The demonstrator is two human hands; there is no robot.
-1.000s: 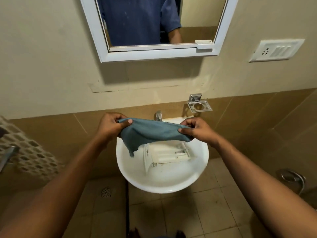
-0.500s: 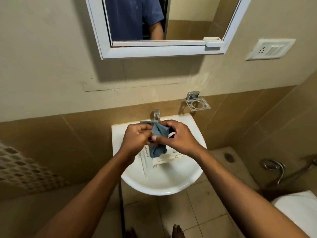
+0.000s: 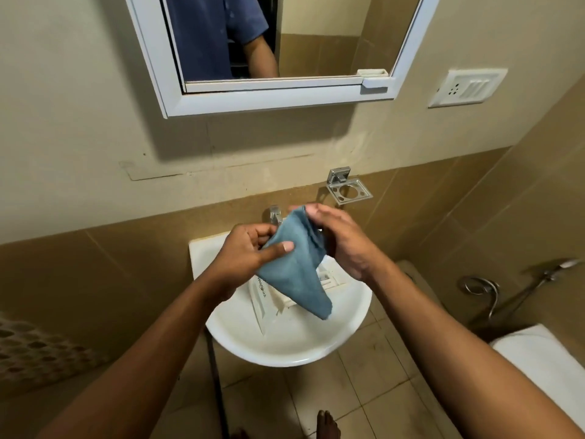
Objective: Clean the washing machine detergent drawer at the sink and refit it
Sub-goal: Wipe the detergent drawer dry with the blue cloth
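Holding cloth [image 3: 294, 274] over sink [image 3: 285, 356] with 2 hands: my left hand [image 3: 243, 255] pinched fold, my right hand [image 3: 342, 245] clamped top edge. Drawer [image 3: 264, 299] lay in basin below. Likely risk: dangling tail could snag drawer ribs and shift it.

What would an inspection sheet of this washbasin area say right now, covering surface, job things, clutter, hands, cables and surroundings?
Surface: white round ceramic basin, wall-mounted; no running water seen.
Job's things: white plastic detergent drawer lies in the basin, partly hidden; bunched blue-grey cloth hangs above it.
Clutter: nothing seen.
Hands: left hand pinches the cloth, thumb on top; right hand grips its upper end.
Cables: nothing seen.
Surroundings: chrome tap behind the hands; chrome wall holder; white-framed mirror; white switch plate; coiled metal sprayer hose at right; tan tiled floor.
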